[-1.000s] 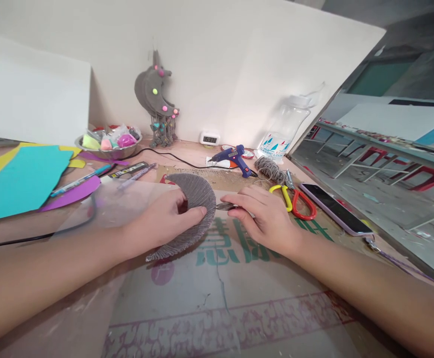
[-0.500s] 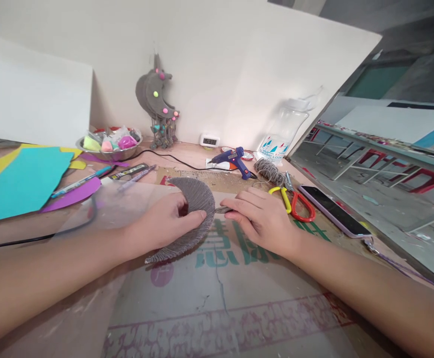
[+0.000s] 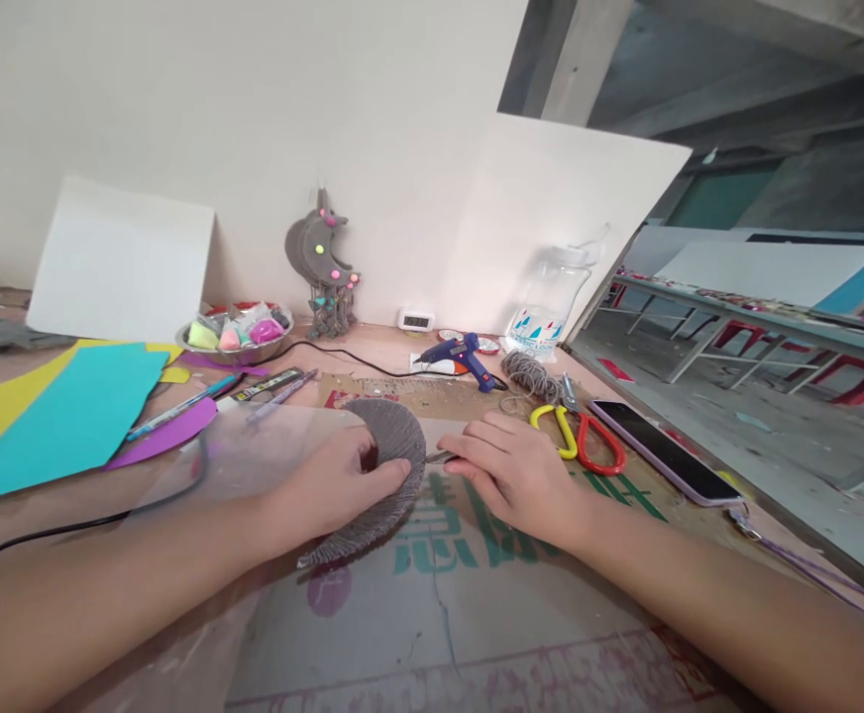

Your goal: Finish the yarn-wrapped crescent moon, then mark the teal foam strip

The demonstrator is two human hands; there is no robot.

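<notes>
Crescent (image 3: 394, 505): grey, ridged by closely laid strands running across its width; held, its hollow side towards the table's (image 3: 381, 337) left edge and its outer curve towards the right. The upper horn points to the far edge, the lower horn to the near left corner. Slim dark piece (image 3: 439, 457): held, roughly level, its tip at the crescent's outer curve; contact cannot be told.
</notes>
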